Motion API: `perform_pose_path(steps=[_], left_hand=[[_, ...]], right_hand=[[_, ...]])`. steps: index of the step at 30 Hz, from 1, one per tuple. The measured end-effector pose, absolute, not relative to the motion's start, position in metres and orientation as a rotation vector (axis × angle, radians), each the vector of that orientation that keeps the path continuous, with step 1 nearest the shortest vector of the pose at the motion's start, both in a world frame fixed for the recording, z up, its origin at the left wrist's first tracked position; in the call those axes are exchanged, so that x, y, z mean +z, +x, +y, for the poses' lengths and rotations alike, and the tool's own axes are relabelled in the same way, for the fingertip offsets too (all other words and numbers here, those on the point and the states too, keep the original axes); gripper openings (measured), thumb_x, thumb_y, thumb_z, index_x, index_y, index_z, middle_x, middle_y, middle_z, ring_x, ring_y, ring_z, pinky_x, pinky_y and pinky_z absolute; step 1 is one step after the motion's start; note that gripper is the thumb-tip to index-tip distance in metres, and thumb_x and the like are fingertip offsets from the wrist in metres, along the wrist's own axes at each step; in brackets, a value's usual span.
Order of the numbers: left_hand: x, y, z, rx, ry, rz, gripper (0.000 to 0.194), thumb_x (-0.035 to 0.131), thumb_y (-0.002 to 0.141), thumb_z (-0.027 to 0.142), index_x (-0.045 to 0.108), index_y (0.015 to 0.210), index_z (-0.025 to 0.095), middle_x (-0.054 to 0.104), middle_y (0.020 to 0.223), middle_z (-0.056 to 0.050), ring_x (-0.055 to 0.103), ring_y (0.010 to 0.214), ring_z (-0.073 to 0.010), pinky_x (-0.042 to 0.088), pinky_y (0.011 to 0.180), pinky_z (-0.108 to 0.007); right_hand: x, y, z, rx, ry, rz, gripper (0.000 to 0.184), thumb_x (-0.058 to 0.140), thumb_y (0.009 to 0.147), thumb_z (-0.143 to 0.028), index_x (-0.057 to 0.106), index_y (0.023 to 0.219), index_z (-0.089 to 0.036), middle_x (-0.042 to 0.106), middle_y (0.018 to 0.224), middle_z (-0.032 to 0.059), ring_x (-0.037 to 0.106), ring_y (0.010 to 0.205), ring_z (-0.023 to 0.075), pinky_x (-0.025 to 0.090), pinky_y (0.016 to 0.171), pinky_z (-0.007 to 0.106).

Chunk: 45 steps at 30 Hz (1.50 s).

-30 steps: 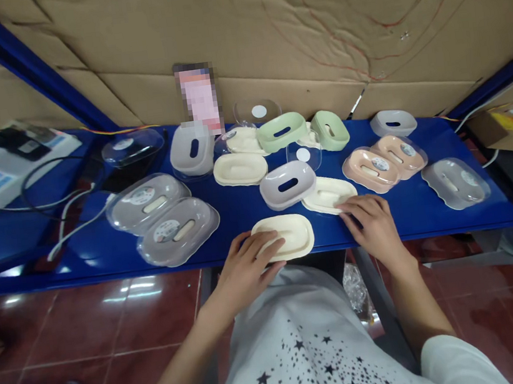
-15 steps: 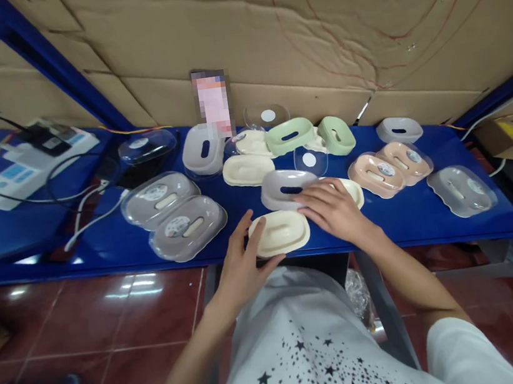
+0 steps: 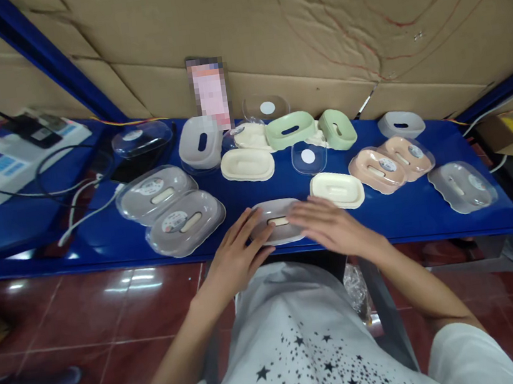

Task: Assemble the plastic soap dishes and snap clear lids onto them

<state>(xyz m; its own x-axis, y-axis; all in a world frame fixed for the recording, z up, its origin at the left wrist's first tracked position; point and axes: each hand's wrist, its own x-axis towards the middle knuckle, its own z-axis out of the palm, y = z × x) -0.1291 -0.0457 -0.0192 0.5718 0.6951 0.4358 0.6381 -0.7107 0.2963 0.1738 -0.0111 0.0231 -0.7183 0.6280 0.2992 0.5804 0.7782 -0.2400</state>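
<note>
A grey oval plastic shell with a slot (image 3: 281, 235) sits over a cream oval base at the table's front edge; the base shows through the slot. My left hand (image 3: 238, 251) grips its left end, fingers bent over the top. At the right end, my right hand (image 3: 336, 225) holds the rim with its fingers laid across the top. Just behind my right hand lies a bare cream oval base (image 3: 337, 189). Another cream base (image 3: 248, 165) is farther back.
Two lidded grey cases (image 3: 186, 222) stand left, and peach cases (image 3: 376, 170) right, near another grey case (image 3: 461, 187). Green shells (image 3: 290, 129) and a clear lid (image 3: 309, 157) lie behind. A power strip (image 3: 20, 160) with cables occupies the left. Cardboard (image 3: 146, 36) backs the blue table.
The grey shell has come forward from behind the cream base and now covers it. My right hand moved toward me with it, uncovering the other base. My left hand shifted onto the shell.
</note>
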Motion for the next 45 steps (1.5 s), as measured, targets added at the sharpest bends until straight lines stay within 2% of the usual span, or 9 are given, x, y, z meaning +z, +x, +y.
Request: perform_pose_path(steps=[5, 10, 16, 22, 24, 27, 31, 36, 45], left_hand=[[-0.013, -0.126, -0.047, 0.912, 2.655, 1.201, 0.06, 0.073, 0.102, 0.028, 0.05, 0.157, 0.027, 0.047, 0.165, -0.019, 0.045, 0.157, -0.0396, 0.052, 0.12, -0.062], [-0.013, -0.119, -0.047, 0.971, 2.589, 1.226, 0.064, 0.072, 0.102, 0.024, 0.046, 0.16, 0.03, 0.052, 0.159, -0.018, 0.054, 0.15, -0.0363, 0.056, 0.118, -0.058], [-0.022, -0.108, -0.047, 1.144, 2.43, 1.285, 0.085, 0.081, 0.096, 0.03, 0.035, 0.167, 0.034, 0.03, 0.174, -0.02, 0.052, 0.152, -0.0374, 0.062, 0.112, -0.052], [-0.02, -0.1, -0.042, 1.102, 2.457, 1.26, 0.093, 0.081, 0.096, 0.031, 0.026, 0.171, 0.035, 0.027, 0.177, -0.02, 0.045, 0.158, -0.04, 0.059, 0.115, -0.054], [-0.019, -0.101, -0.041, 1.075, 2.487, 1.253, 0.092, 0.079, 0.097, 0.031, 0.026, 0.172, 0.036, 0.031, 0.176, -0.02, 0.046, 0.157, -0.0397, 0.056, 0.117, -0.058], [-0.016, -0.101, -0.039, 1.026, 2.533, 1.241, 0.086, 0.076, 0.099, 0.031, 0.029, 0.171, 0.036, 0.038, 0.173, -0.018, 0.046, 0.156, -0.0396, 0.051, 0.121, -0.062], [-0.016, -0.099, -0.038, 1.037, 2.561, 1.255, 0.075, 0.076, 0.099, 0.031, 0.04, 0.165, 0.036, 0.051, 0.162, -0.015, 0.05, 0.15, -0.0376, 0.051, 0.12, -0.059], [-0.02, -0.101, -0.04, 1.109, 2.622, 1.329, 0.072, 0.082, 0.095, 0.037, 0.05, 0.159, 0.033, 0.062, 0.144, -0.014, 0.059, 0.133, -0.0339, 0.055, 0.112, -0.054], [-0.025, -0.115, -0.038, 1.119, 2.547, 1.094, 0.059, 0.079, 0.098, 0.026, 0.056, 0.152, 0.037, 0.051, 0.16, -0.012, 0.051, 0.152, -0.0345, 0.053, 0.119, -0.058]], right_hand=[[0.034, 0.189, 0.065, -0.035, -1.488, -2.438, 0.032, 0.058, 0.108, -0.029, 0.075, 0.134, -0.02, 0.076, 0.139, 0.0132, 0.065, 0.135, 0.0356, 0.044, 0.114, 0.058], [0.051, 0.191, 0.075, 0.046, -1.409, -2.318, 0.027, 0.052, 0.111, -0.032, 0.075, 0.1, -0.022, 0.081, 0.106, 0.0092, 0.072, 0.106, 0.0284, 0.044, 0.111, 0.052], [0.049, 0.176, 0.013, 0.781, -1.156, -1.393, 0.032, 0.056, 0.108, -0.059, 0.061, 0.1, -0.028, 0.074, 0.094, 0.0021, 0.078, 0.096, 0.0226, 0.065, 0.091, 0.042], [0.01, 0.161, -0.013, 1.202, -1.103, -1.028, 0.038, 0.057, 0.106, -0.063, 0.062, 0.098, -0.026, 0.073, 0.092, 0.0037, 0.08, 0.106, 0.0261, 0.071, 0.094, 0.045], [0.001, 0.165, -0.017, 1.19, -1.139, -1.112, 0.035, 0.055, 0.108, -0.06, 0.065, 0.105, -0.026, 0.076, 0.098, 0.0048, 0.08, 0.105, 0.0252, 0.07, 0.095, 0.044], [-0.005, 0.173, -0.023, 1.024, -1.229, -1.393, 0.039, 0.064, 0.106, -0.054, 0.062, 0.136, -0.03, 0.074, 0.134, 0.0088, 0.077, 0.117, 0.0247, 0.066, 0.104, 0.045], [0.004, 0.175, -0.027, 0.611, -1.291, -1.724, 0.059, 0.055, 0.111, -0.046, 0.038, 0.166, -0.037, 0.041, 0.173, 0.0116, 0.05, 0.155, 0.0298, 0.051, 0.124, 0.055], [0.016, 0.17, -0.026, 0.543, -1.066, -2.356, 0.065, 0.059, 0.11, -0.036, 0.035, 0.171, -0.04, 0.025, 0.182, 0.0054, 0.024, 0.169, 0.0316, 0.036, 0.133, 0.062], [0.023, 0.176, -0.021, 0.475, -0.871, -2.549, 0.068, 0.055, 0.11, -0.019, 0.032, 0.172, -0.037, 0.036, 0.177, -0.0002, 0.018, 0.17, 0.0276, 0.039, 0.133, 0.058]])
